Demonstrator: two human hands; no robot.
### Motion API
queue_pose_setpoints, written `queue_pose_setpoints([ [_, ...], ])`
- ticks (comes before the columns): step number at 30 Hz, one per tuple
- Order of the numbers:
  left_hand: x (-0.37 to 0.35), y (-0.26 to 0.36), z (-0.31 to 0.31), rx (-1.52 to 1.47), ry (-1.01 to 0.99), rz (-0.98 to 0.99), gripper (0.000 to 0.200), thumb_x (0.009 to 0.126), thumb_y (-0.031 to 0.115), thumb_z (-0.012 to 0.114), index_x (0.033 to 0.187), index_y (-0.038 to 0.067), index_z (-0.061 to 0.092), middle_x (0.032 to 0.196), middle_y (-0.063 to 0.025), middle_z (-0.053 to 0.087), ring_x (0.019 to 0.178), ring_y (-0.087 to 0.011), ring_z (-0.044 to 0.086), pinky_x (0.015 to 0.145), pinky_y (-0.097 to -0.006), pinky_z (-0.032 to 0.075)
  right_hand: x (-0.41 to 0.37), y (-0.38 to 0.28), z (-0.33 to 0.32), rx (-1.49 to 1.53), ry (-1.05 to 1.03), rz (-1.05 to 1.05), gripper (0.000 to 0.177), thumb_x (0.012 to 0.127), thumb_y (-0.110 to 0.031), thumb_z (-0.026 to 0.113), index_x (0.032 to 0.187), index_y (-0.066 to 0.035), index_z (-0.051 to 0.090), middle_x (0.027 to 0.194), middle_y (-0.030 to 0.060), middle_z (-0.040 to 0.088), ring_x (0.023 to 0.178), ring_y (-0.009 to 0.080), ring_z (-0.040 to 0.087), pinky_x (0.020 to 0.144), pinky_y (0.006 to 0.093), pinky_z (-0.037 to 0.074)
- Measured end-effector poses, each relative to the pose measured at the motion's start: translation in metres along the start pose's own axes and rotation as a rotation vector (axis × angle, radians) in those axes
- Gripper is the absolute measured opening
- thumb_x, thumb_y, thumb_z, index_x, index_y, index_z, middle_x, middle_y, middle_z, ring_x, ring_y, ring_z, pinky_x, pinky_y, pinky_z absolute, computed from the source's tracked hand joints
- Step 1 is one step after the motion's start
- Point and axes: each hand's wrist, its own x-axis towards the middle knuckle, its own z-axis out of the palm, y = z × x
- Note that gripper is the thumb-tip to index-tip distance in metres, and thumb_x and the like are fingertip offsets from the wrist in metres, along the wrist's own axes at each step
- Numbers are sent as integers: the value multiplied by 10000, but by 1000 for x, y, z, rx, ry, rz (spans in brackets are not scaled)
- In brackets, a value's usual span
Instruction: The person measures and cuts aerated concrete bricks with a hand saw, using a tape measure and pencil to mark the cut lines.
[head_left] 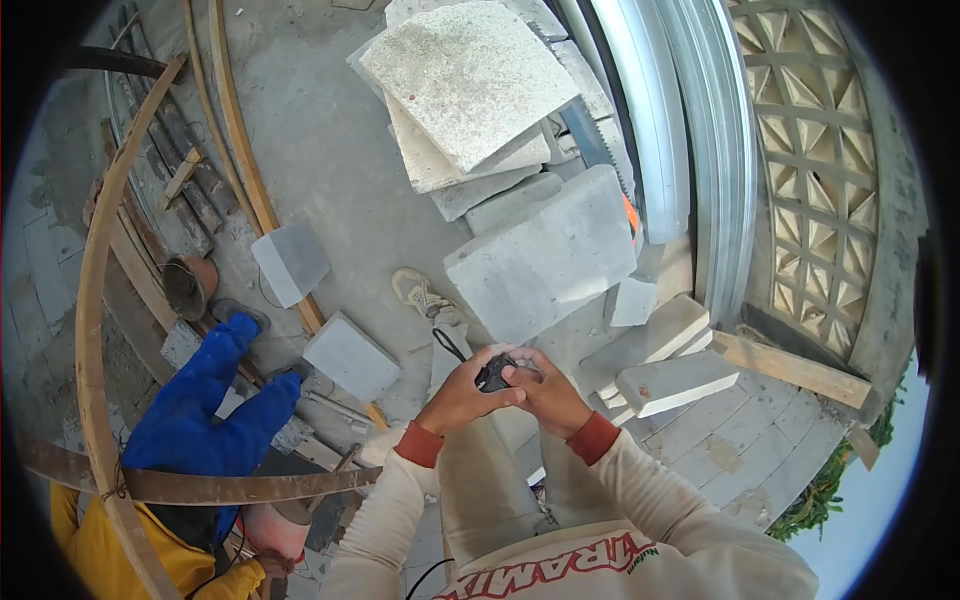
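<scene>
Both my hands are close together in front of my lap, around a small black object point(492, 375) with a dark cord loop hanging at its upper left. My left hand point(466, 388) wraps its left side. My right hand point(545, 388) closes on it from the right, thumb over its front. What the object is, I cannot make out. Just beyond my hands lies a large pale block point(550, 250), and one of my shoes point(418, 293) shows to its left.
Stacked pale slabs point(470, 80), a handsaw point(590, 140) and metal channels point(720, 150) lie ahead and right. Smaller blocks point(675, 380) are at the right. A co-worker in blue trousers point(205, 415) is at the left, near wooden poles point(92, 300) and a bucket point(190, 285).
</scene>
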Motion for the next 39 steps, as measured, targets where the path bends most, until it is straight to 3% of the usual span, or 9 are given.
queue_pose_setpoints([
  [8,15,-37,23,392,1,-29,922,702,276,851,1488,27,437,1349,-185,599,1247,-299,569,1076,-346,414,26,-12,-114,-259,-138,243,361,923,-184,754,1201,-56,562,1101,52,662,1008,158,668,915,328,547],
  [12,24,-54,2,459,25,-88,841,725,355,848,1400,-10,502,1279,-213,631,1225,-321,581,1058,-349,424,17,-63,-150,-130,222,-168,345,922,-170,747,1195,-38,582,1031,31,670,935,145,675,777,309,537],
  [15,38,-75,-15,436,92,-428,769,792,460,810,1350,-5,558,1203,-189,663,1151,-306,612,1014,-352,452,38,-80,-184,-45,468,-393,359,914,-132,752,1215,-29,587,1025,44,685,855,143,670,707,276,510],
  [17,44,-100,-25,448,157,-445,603,872,503,735,1195,-1,654,1025,-130,692,974,-245,633,878,-351,487,50,-88,-199,6,533,-470,383,904,-112,761,1230,-23,583,1022,53,693,815,139,662,682,260,499],
  [20,48,-90,-32,402,100,-431,397,928,378,682,1043,-2,701,883,-82,697,837,-192,618,774,-348,479,63,-89,-195,-49,547,-548,387,894,-93,767,1232,-36,586,993,40,686,804,120,646,662,224,482],
  [25,60,-74,-39,592,-74,-426,292,920,257,657,1076,15,711,861,-59,715,806,-184,632,780,-317,485,76,-81,-193,9,565,-586,336,882,-79,762,1182,-28,620,981,46,706,773,114,624,700,244,481],
  [31,71,-77,-42,477,-94,-452,391,856,317,671,1184,113,731,1065,-142,729,1003,-299,655,926,-377,488,72,-85,-200,49,555,-590,260,913,-63,723,1154,-24,633,962,31,701,741,100,629,670,216,482],
  [35,73,-77,-39,483,-44,-407,261,909,237,673,1050,38,764,850,-48,733,791,-156,648,791,-296,492,70,-82,-200,32,554,-557,256,922,-60,719,1156,-11,630,958,36,705,734,97,638,657,205,488],
  [39,78,-78,-38,477,-24,-410,252,912,248,678,1024,42,770,843,-43,729,782,-156,643,770,-299,493,71,-75,-192,29,534,-540,263,922,-61,720,1163,-10,629,975,48,715,747,102,649,660,205,495],
])
